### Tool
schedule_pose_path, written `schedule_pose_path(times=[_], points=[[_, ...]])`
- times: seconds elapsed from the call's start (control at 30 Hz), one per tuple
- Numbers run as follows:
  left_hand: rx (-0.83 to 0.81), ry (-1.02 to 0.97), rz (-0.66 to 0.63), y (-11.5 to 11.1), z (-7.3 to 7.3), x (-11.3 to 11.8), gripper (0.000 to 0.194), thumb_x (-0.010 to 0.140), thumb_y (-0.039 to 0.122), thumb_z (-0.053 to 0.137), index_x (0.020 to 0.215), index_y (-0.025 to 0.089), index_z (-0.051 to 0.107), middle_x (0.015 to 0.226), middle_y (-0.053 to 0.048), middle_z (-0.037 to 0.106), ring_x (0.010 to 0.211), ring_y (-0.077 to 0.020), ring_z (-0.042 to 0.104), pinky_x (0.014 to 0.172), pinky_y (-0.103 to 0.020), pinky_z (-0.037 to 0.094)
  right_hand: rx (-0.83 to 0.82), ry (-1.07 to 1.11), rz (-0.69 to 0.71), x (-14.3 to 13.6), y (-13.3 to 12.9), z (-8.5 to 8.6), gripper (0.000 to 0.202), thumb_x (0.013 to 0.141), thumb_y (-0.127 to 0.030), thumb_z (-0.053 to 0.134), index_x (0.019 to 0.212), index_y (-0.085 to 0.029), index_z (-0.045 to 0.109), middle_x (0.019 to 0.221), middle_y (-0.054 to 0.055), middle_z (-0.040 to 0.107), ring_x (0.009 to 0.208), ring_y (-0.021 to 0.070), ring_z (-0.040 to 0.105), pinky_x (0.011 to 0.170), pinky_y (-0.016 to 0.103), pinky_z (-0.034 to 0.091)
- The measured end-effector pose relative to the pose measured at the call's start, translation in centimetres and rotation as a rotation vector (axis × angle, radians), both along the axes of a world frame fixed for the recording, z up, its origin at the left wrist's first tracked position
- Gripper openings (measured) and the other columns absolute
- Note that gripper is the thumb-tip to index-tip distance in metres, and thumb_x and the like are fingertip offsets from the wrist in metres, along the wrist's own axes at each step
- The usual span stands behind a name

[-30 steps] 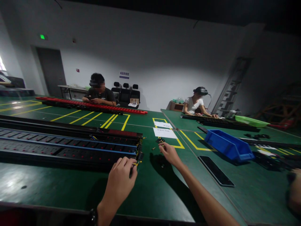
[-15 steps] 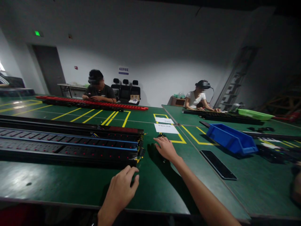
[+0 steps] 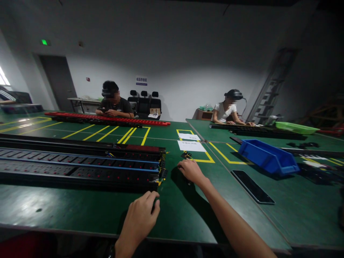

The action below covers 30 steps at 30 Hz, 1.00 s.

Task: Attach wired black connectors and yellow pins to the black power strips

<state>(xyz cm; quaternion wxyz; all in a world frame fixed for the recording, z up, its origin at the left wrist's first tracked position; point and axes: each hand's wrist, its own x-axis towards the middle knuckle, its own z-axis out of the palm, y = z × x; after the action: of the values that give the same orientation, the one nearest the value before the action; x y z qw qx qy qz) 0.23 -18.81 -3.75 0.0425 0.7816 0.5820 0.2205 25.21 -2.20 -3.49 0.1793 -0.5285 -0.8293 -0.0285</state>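
Observation:
Near the front of the green table, my left hand (image 3: 141, 215) rests with fingers bent and thumb apart, holding nothing. It lies just in front of the wired ends of long black socket strips (image 3: 102, 172), which have red dots and blue edges. To the right of those ends, my right hand (image 3: 191, 171) is curled low over the tabletop, its fingertips drawn in. Whatever lies under its fingers is hidden. A small black part with a yellow wire (image 3: 187, 154) shows just beyond the knuckles.
White paper sheets (image 3: 191, 146) lie beyond my right hand, by yellow tape lines. On the right are a phone (image 3: 252, 186), a blue bin (image 3: 268, 157) and a green tray (image 3: 297, 127). A red rail (image 3: 107, 119) lies across the far side. Two people sit opposite.
The fingers of my right hand, spread before, have curled inward, uncovering more of the small black part with the yellow wire. My left hand stays by the strips. The view has shifted slightly.

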Motion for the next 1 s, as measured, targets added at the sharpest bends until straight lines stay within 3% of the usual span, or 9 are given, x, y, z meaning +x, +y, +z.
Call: schedule_pose_path(times=[0.13, 0.33, 0.6, 0.7, 0.83, 1.0], points=[[-0.007, 0.011, 0.005, 0.0, -0.1, 0.0, 0.021, 0.099, 0.021, 0.048, 0.108, 0.026, 0.066, 0.096, -0.002, 0.072, 0.085, -0.0197, 0.072, 0.074, -0.029, 0.051, -0.04, 0.042, 0.024, 0.4, -0.2, -0.4, 0.024, 0.087, -0.008, 0.062, 0.096, -0.021, 0.079, 0.095, 0.012, 0.074, 0.098, 0.0287, 0.066, 0.089, 0.038, 0.041], [0.049, 0.093, -0.053, -0.1, -0.1, 0.5, 0.02, 0.099, 0.018, 0.048, 0.107, 0.024, 0.065, 0.094, -0.002, 0.069, 0.082, -0.0185, 0.069, 0.071, -0.029, 0.05, -0.005, 0.127, 0.061, -0.5, -0.9, 0.0, 0.037, 0.097, -0.014, 0.049, 0.127, -0.019, 0.07, 0.107, 0.013, 0.071, 0.1, 0.0259, 0.065, 0.088, 0.035, 0.045], [0.229, 0.502, -0.418, 0.9, 2.1, 2.0, 0.005, 0.09, 0.014, 0.059, 0.092, 0.019, 0.058, 0.091, -0.007, 0.063, 0.082, -0.0233, 0.062, 0.054, -0.029, 0.044, -0.031, 0.386, 0.147, -2.6, -2.1, -0.8, 0.034, 0.097, -0.019, 0.048, 0.124, -0.018, 0.069, 0.109, 0.011, 0.07, 0.103, 0.0244, 0.065, 0.092, 0.037, 0.049], [0.343, 0.546, -0.524, 1.5, 2.5, 2.4, 0.006, 0.093, 0.012, 0.057, 0.09, 0.017, 0.057, 0.087, -0.007, 0.061, 0.079, -0.0213, 0.059, 0.051, -0.028, 0.04, -0.02, 0.499, 0.151, -3.1, -2.2, -1.1, 0.035, 0.097, -0.02, 0.046, 0.123, -0.018, 0.07, 0.106, 0.012, 0.07, 0.095, 0.0232, 0.067, 0.088, 0.037, 0.052], [0.469, 0.561, -0.651, 2.0, 2.3, 2.4, 0.011, 0.097, 0.012, 0.053, 0.088, 0.017, 0.057, 0.082, -0.006, 0.059, 0.074, -0.0195, 0.056, 0.046, -0.029, 0.033, -0.025, 0.576, 0.096, -3.3, -2.0, -1.3, 0.033, 0.095, -0.021, 0.047, 0.113, -0.018, 0.074, 0.107, 0.013, 0.073, 0.099, 0.0248, 0.067, 0.091, 0.039, 0.052], [0.523, 0.559, -0.689, 2.9, 2.3, 2.0, 0.013, 0.099, 0.014, 0.05, 0.088, 0.018, 0.056, 0.081, -0.005, 0.058, 0.072, -0.0185, 0.055, 0.047, -0.03, 0.032, -0.085, 0.695, 0.054, -3.4, -1.6, -1.8, 0.033, 0.092, -0.027, 0.049, 0.111, -0.017, 0.074, 0.102, 0.01, 0.075, 0.09, 0.0239, 0.068, 0.085, 0.037, 0.053]])
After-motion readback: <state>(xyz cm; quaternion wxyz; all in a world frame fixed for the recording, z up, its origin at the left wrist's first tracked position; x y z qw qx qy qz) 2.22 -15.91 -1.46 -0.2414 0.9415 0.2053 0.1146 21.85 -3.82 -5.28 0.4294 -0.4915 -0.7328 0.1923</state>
